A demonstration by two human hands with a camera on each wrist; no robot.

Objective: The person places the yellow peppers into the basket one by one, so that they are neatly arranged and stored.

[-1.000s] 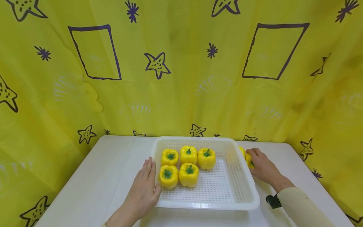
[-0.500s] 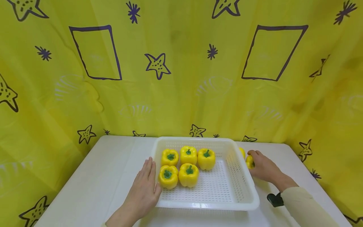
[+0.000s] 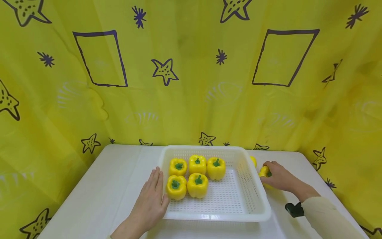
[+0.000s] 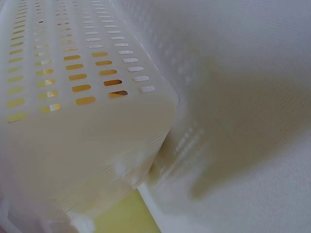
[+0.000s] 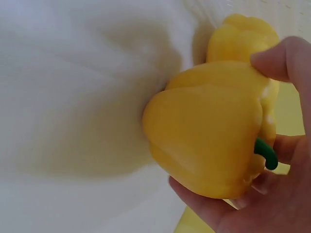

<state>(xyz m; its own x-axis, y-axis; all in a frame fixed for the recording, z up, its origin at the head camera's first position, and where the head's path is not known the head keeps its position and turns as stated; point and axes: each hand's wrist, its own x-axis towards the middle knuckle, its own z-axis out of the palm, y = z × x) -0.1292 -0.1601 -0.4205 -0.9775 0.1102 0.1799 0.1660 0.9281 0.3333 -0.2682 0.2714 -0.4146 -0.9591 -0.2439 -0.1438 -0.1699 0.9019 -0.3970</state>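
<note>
A white perforated plastic basket (image 3: pixel 226 217) stands on the table with several yellow bell peppers (image 3: pixel 197 190) upright in its left half. My left hand (image 3: pixel 149 199) lies along the basket's left side, fingers straight; its wrist view shows the slotted basket wall (image 4: pixel 87 141). To the right of the basket, my right hand (image 3: pixel 282 177) grips a yellow bell pepper (image 5: pixel 204 131) between thumb and fingers, its green stem toward the palm. Just beyond that one is another yellow pepper (image 5: pixel 240 39), mostly hidden behind the basket rim in the head view.
The white table (image 3: pixel 98 192) carries the basket near its middle. A yellow curtain (image 3: pixel 191 99) with drawn starfish and frames encloses the back and sides. A dark object (image 3: pixel 294 209) sits beneath my right wrist at the sleeve.
My right hand has moved slightly right and toward me with the pepper, widening the gap to the other pepper. The left hand has stayed at the basket's side.
</note>
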